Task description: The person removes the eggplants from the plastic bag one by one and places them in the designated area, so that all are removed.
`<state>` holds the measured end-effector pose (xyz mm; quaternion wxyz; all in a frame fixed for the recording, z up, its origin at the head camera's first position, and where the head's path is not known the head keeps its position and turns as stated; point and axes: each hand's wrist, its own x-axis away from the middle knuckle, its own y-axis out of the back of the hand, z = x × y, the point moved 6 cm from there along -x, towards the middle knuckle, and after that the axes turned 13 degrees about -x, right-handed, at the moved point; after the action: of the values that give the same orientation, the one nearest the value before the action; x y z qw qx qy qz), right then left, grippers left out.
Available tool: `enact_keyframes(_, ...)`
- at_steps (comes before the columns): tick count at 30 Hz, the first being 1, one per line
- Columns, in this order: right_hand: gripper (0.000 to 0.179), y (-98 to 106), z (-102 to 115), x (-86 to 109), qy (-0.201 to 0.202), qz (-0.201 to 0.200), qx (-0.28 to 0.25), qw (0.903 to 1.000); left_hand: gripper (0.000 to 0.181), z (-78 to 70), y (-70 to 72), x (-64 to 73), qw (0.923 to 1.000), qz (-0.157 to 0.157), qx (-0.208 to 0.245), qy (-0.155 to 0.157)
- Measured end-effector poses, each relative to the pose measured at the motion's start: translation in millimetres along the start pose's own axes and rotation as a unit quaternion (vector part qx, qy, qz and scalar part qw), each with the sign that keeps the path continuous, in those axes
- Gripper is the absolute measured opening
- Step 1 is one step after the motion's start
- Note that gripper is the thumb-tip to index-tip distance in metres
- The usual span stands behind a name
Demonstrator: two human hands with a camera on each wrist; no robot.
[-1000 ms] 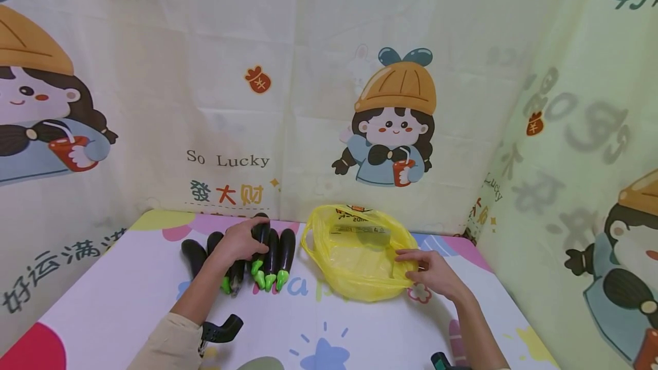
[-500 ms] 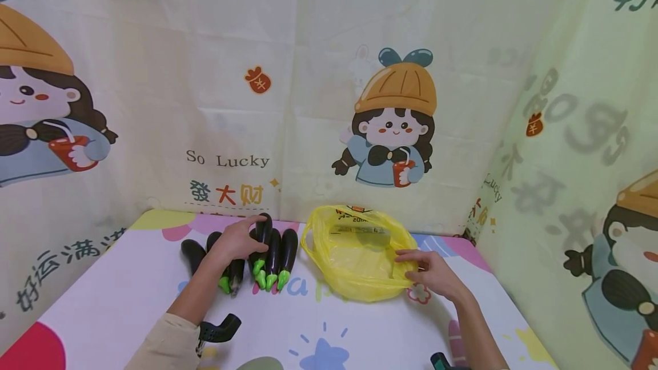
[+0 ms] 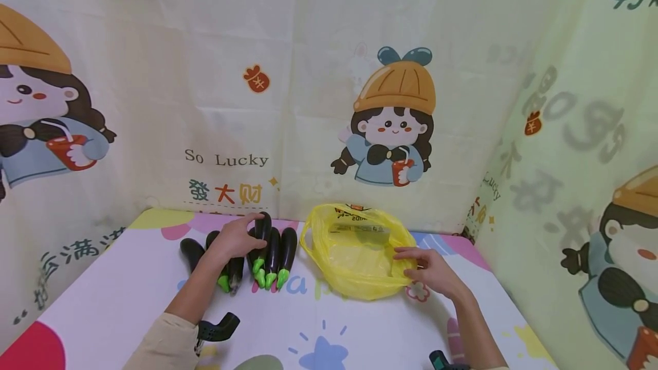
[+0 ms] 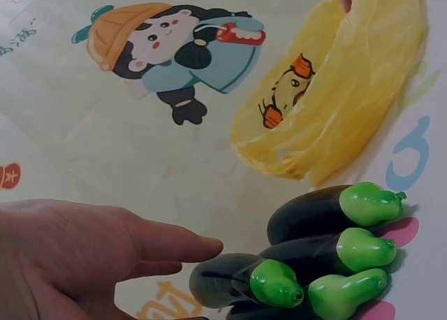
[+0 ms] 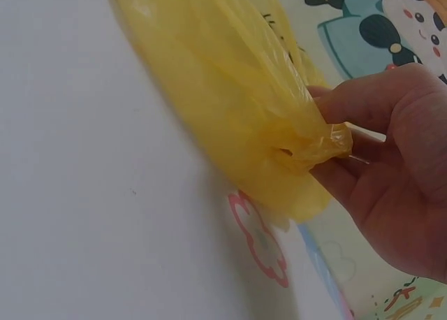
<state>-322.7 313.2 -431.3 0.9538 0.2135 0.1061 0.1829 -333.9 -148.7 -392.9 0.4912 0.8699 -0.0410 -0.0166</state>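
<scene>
In the head view, my left hand (image 3: 235, 240) reaches over a row of several dark purple eggplants. Thumb and fingers span one eggplant (image 3: 264, 225) that lies on top of its neighbours, its green stem end toward me. The left wrist view shows the thumb beside this eggplant (image 4: 222, 281), while the other fingers are mostly out of frame. To the right, a yellow plastic bag (image 3: 354, 289) sits with its mouth spread toward me. My right hand (image 3: 434, 271) pinches the bag's right rim. Bunched plastic (image 5: 328, 145) shows between thumb and fingers in the right wrist view.
More eggplants (image 3: 192, 253) lie left of my left hand, partly hidden by the forearm. Another eggplant (image 3: 288, 247) is at the row's right end, near the bag. A printed cloth (image 3: 329, 324) covers the table, and a patterned curtain (image 3: 313, 101) hangs behind it.
My left hand and the eggplant under it have shifted very slightly to the right. The right hand and the bag hold their place.
</scene>
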Motion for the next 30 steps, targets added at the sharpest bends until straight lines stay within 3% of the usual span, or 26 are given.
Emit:
enact_keyframes(16, 0.039, -6, 12, -1.8, 0.025, 0.016, 0.039, 0.9988, 0.068, -1.9, 7.3, 7.8, 0.9989, -0.021, -0.041, -0.01)
enact_keyframes(25, 0.055, -4, 28, -1.7, 0.042, 0.001, 0.072, 0.9965, 0.068, -7.7, 10.5, 5.2, 0.9986, -0.03, -0.039, -0.018)
enact_keyframes(30, 0.067, -4, 32, 1.3, 0.02, -0.014, 0.092, 0.9954, 0.069, -13.7, 7.8, 6.9, 0.9977, -0.033, -0.049, -0.034)
